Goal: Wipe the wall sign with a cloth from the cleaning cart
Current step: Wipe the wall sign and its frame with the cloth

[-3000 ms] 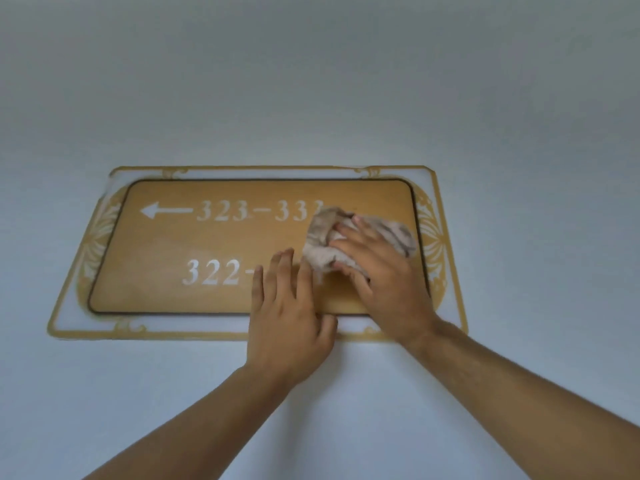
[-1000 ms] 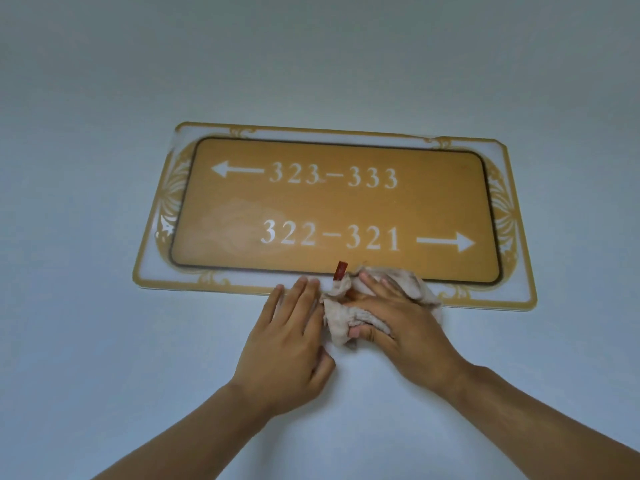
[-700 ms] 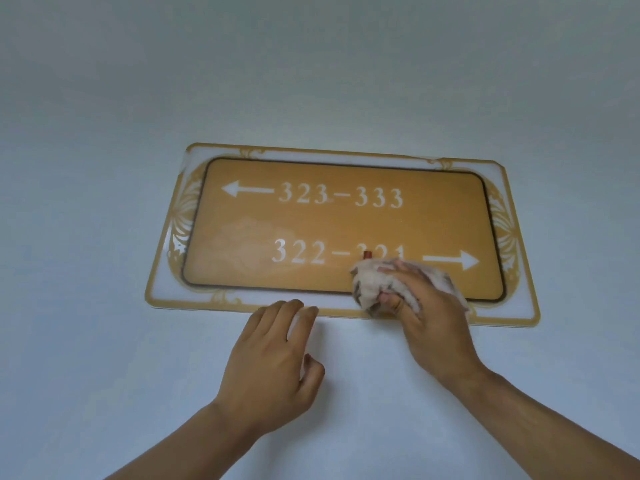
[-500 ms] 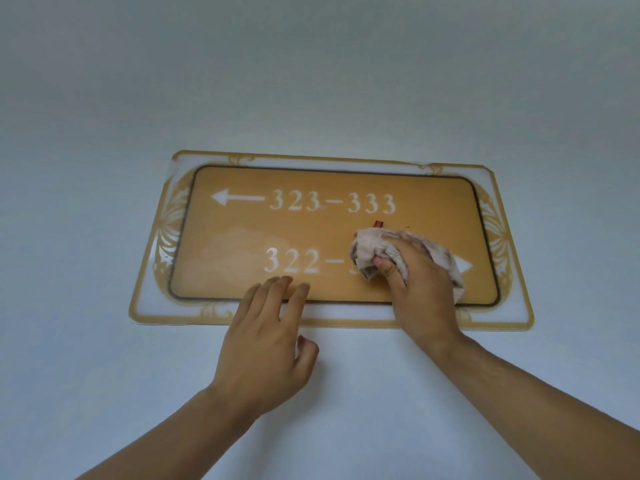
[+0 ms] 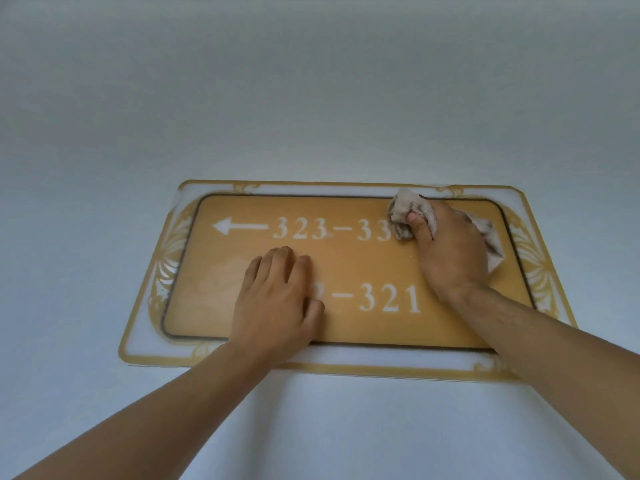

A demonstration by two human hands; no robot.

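A golden wall sign (image 5: 353,258) with white room numbers and arrows hangs on a pale wall, framed by a clear ornate border. My right hand (image 5: 450,251) presses a crumpled beige cloth (image 5: 403,216) against the sign's upper right part, covering the end of the top number row. My left hand (image 5: 277,299) lies flat with fingers together on the sign's lower middle and hides the first digits of the bottom row. The right arrow is hidden behind my right wrist.
The plain pale grey wall (image 5: 311,98) fills the view all around the sign. Nothing else is in sight; the cleaning cart is out of view.
My right hand has carried the cloth from the sign's lower edge up to its upper right corner. My left hand moved from the wall below onto the sign's face.
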